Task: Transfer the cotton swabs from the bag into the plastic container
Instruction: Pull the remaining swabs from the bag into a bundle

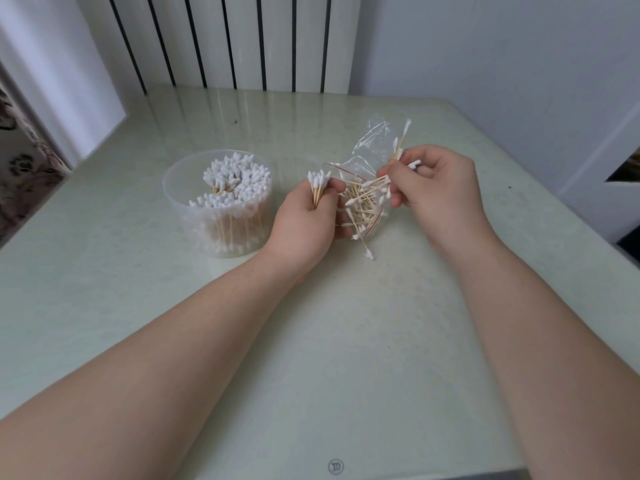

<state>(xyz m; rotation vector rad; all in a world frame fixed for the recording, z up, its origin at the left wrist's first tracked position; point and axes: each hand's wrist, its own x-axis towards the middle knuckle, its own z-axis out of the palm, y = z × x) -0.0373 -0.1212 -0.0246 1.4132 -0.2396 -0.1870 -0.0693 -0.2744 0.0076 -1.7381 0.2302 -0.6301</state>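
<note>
Grips a swab bundle in left hand, pinches more swabs in right hand at the bag, beside the well-filled container. Could spill loose swabs, perhaps half outside, onto tabletop if tugged.

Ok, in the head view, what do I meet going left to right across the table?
The plastic container → left hand gripping a bundle of cotton swabs → bag → right hand pinching more cotton swabs.

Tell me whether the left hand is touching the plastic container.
Apart: the head view shows a gap between the left hand and the plastic container.
</note>
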